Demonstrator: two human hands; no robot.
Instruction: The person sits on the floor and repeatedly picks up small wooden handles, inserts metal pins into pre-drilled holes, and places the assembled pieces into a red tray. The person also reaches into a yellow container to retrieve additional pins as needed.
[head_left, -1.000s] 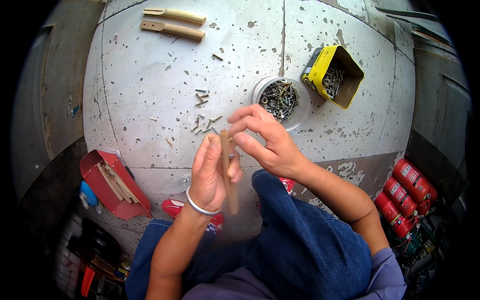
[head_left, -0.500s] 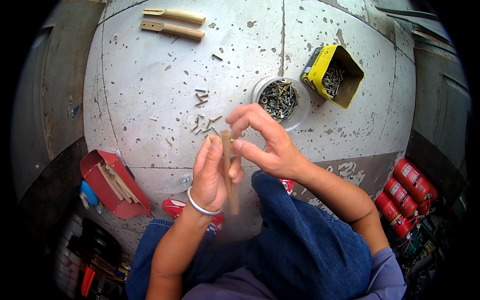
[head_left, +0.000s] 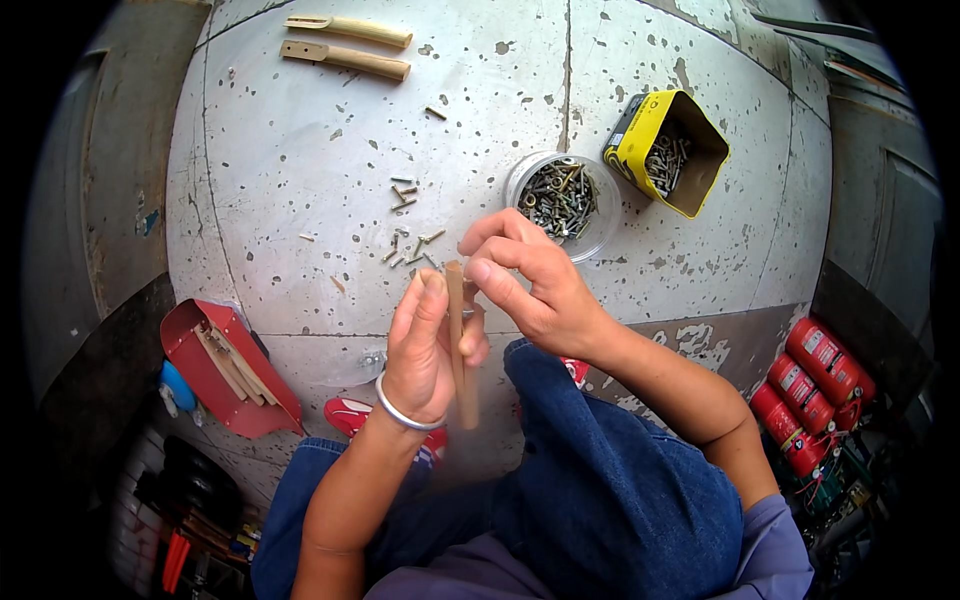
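I have the left hand (head_left: 422, 350) curled round a wooden stick (head_left: 456, 300), near-left of the screw tub (head_left: 609, 218), its top by my half-curled right hand (head_left: 535, 287), whose hold I cannot tell; this seemingly fastener-fitting step calls for steadiness.

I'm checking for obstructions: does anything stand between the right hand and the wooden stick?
Nothing large visibly does: the right hand is beside the upper end of the wooden stick in the left hand. Anything small between is too blurred to tell.
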